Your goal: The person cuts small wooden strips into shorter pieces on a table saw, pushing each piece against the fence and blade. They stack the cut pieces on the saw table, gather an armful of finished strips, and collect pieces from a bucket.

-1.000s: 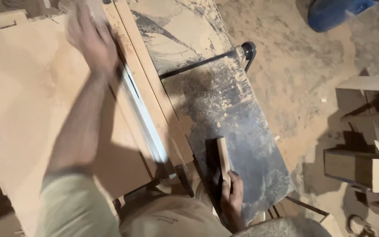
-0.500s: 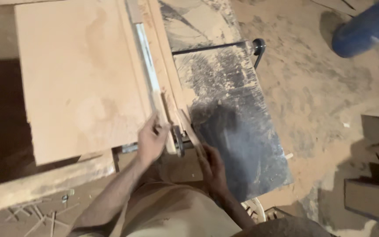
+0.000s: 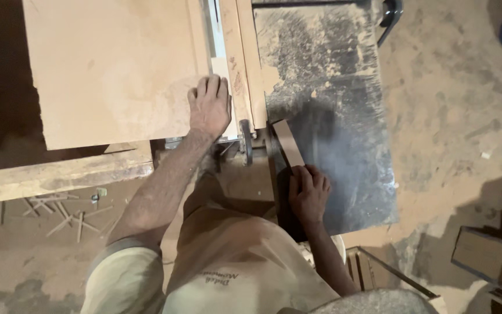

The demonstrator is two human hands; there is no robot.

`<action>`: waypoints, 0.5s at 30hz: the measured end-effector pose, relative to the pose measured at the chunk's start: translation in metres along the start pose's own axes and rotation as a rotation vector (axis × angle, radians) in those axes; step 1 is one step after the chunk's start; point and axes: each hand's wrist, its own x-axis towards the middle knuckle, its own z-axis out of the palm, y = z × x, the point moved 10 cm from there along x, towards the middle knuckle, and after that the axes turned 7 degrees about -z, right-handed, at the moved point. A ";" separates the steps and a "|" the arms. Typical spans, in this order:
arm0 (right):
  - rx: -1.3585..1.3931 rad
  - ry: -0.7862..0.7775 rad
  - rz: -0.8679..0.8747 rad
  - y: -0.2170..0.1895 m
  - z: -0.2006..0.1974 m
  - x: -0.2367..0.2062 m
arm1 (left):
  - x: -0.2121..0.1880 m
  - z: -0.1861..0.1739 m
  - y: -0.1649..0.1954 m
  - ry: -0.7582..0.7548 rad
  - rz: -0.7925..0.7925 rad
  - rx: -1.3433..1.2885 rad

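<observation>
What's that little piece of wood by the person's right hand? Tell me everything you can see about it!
The small wood block is a narrow, flat strip of pale brown wood, plain and unpainted. It lies on the dark, sawdust-covered metal table, near its left edge, angled slightly. The right hand rests at its near end, fingertips touching it. The far end is free, close to the long wooden rail.
</observation>
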 end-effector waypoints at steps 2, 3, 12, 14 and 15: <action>-0.018 -0.047 0.023 0.002 0.005 0.001 | 0.010 0.001 0.000 0.009 0.029 0.042; -0.026 -0.069 0.033 0.003 0.007 0.002 | 0.016 0.001 -0.001 0.015 0.043 0.064; -0.057 -0.167 0.060 0.008 0.018 0.008 | 0.116 0.024 -0.028 -0.044 0.086 0.150; -0.062 -0.188 0.077 0.009 0.020 0.009 | 0.140 0.028 -0.037 -0.057 0.092 0.159; -0.064 -0.195 0.086 0.009 0.021 0.010 | 0.152 0.030 -0.042 -0.061 0.098 0.165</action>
